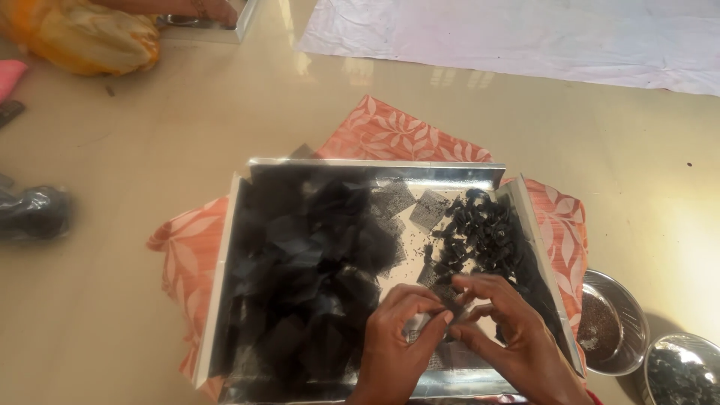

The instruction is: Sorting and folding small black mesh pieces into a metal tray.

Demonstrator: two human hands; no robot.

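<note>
Both hands pinch same small black mesh square (444, 294) between fingertips, lower centre of frame: left hand (397, 341) from left, right hand (510, 334) from right, fingers curled tight over it. Hands work above steel tray (375, 166) resting on orange leaf-print cloth (405, 135). Tray left half: heap of loose black mesh squares (300, 270). Tray upper right: pile of small rolled black pieces (484, 236). Lower right corner: steel bowl of dark seeds (611, 322), second steel bowl (682, 371) with dark contents, unclear. Top left: another person's hand (214, 9) at second tray (244, 30).
</note>
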